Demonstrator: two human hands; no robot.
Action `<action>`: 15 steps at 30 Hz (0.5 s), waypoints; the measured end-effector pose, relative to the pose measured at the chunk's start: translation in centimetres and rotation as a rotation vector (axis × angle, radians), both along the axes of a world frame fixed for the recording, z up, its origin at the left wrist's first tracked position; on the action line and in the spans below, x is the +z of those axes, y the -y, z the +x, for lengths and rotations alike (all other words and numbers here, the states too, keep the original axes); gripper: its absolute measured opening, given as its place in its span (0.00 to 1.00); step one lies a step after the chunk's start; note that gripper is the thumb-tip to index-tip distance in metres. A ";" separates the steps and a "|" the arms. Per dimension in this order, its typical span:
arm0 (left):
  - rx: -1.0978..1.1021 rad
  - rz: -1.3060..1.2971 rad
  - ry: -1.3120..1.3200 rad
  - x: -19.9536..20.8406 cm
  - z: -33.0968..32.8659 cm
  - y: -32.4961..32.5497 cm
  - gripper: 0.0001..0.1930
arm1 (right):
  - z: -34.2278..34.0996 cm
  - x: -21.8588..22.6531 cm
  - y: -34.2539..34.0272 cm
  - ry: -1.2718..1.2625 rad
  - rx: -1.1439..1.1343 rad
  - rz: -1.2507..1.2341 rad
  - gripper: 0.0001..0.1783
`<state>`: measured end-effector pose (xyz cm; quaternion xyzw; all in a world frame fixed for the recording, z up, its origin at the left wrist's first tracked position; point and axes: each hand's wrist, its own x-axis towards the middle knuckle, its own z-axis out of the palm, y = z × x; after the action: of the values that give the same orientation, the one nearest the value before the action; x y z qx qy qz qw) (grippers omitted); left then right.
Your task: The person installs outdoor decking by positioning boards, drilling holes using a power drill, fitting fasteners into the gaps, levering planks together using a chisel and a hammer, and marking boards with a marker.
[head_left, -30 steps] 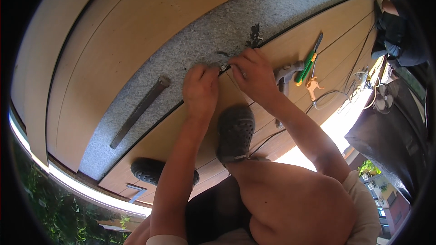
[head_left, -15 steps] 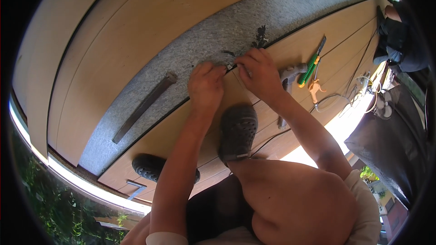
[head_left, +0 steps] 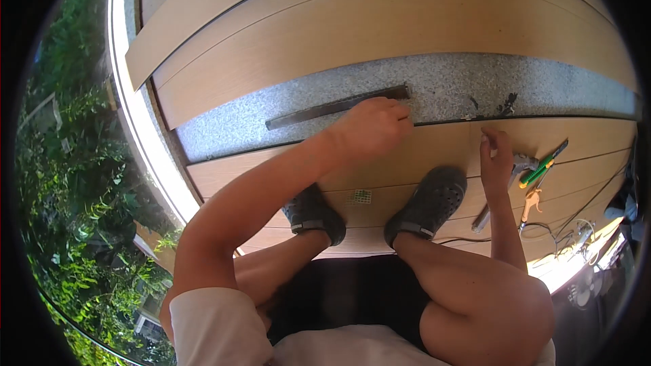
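My left hand [head_left: 376,125] hovers over the plank edge, its fingers curled together, just below the near end of a long dark metal bar [head_left: 325,110]. The bar lies on the grey speckled strip [head_left: 447,85] between wooden planks. Whether those fingers hold anything small is hidden. My right hand [head_left: 498,156] is over the planks to the right, thumb and fingertips close together; anything between them is too small to make out. Beside it lie a hammer [head_left: 481,221], partly behind my wrist, and a green utility knife [head_left: 536,173]. Black scraps [head_left: 506,104] dot the strip.
A tool with an orange handle [head_left: 531,202] and cables [head_left: 573,237] lie at the right. My dark clogs [head_left: 434,200] stand on the planks [head_left: 380,176], with a small green-and-white gridded piece [head_left: 361,196] between them. Plants [head_left: 95,230] grow beyond the left edge.
My hands have moved apart from the plank edge where they were close together. The left is now by the bar's end, and the right has drawn back. The view has swung left.
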<state>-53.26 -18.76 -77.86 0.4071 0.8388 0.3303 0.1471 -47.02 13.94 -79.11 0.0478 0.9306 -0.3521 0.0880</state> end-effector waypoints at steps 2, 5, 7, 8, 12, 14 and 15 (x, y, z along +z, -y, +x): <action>-0.032 -0.172 -0.015 3.0 -0.5 7.7 0.05 | 1.2 -0.9 -0.2 0.033 -0.027 -0.046 0.09; 0.021 -0.494 0.029 9.9 1.0 19.2 0.05 | 1.9 -1.0 -0.3 0.055 0.014 -0.008 0.10; 0.255 -0.690 0.056 14.4 4.2 25.9 0.06 | 2.2 -1.1 0.1 0.056 0.046 -0.033 0.09; 0.344 -0.766 0.128 15.8 6.1 28.0 0.06 | 2.3 -0.9 0.1 0.060 0.039 -0.020 0.09; 0.017 -0.561 1.154 13.0 14.0 28.8 0.05 | 1.8 2.1 -0.5 0.012 0.027 0.082 0.09; 0.130 -0.639 1.303 11.2 20.4 30.1 0.05 | 2.3 0.8 2.8 -0.007 0.059 0.016 0.10; 0.394 -0.719 1.153 9.6 23.1 30.9 0.05 | 2.8 0.5 2.8 -0.001 0.058 -0.064 0.10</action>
<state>-30.16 -49.66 -68.21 -0.0658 0.7424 0.2163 0.6307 -44.22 11.09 -78.60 0.0177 0.9199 -0.3790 0.0990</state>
